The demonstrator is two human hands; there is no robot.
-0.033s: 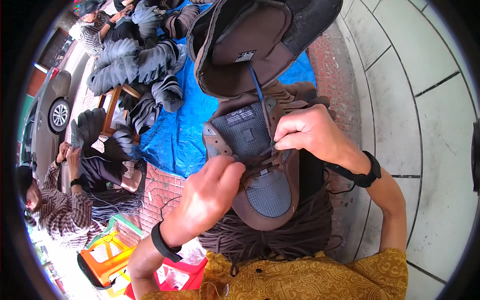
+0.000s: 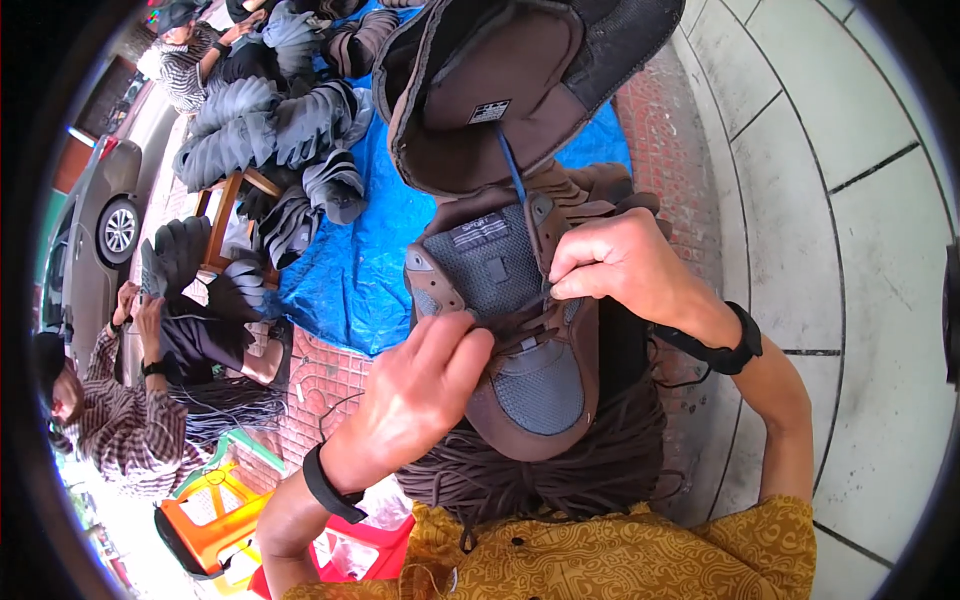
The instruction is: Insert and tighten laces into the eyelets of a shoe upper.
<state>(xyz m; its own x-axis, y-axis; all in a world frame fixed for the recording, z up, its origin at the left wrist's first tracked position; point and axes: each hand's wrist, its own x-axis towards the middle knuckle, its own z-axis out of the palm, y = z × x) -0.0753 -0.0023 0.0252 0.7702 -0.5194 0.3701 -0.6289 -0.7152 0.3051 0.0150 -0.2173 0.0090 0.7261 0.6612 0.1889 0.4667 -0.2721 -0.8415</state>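
Note:
A brown and grey shoe upper (image 2: 540, 390) lies before me, its rounded toe toward me and its padded tongue (image 2: 487, 265) raised between two rows of eyelets. A dark brown shoelace (image 2: 527, 325) crosses the lower eyelets. My left hand (image 2: 420, 385) is closed in a pinch at the lower left eyelets, with the lace at its fingertips. At the right eyelet row, my right hand (image 2: 615, 265) pinches the lace between thumb and forefinger. Beyond the tongue, another brown and black shoe upper (image 2: 500, 70) stands with its inside facing me, linked by a blue strip (image 2: 511, 165).
A thick bundle of brown laces (image 2: 560, 470) hangs across my lap. Stacks of grey shoe uppers (image 2: 270, 125) lie around a blue tarp (image 2: 340, 270). Two people work at the left, near a wooden stool (image 2: 225, 220), an orange stool (image 2: 205, 525) and a parked car (image 2: 105, 230). Pale tiles (image 2: 880, 250) run along the right.

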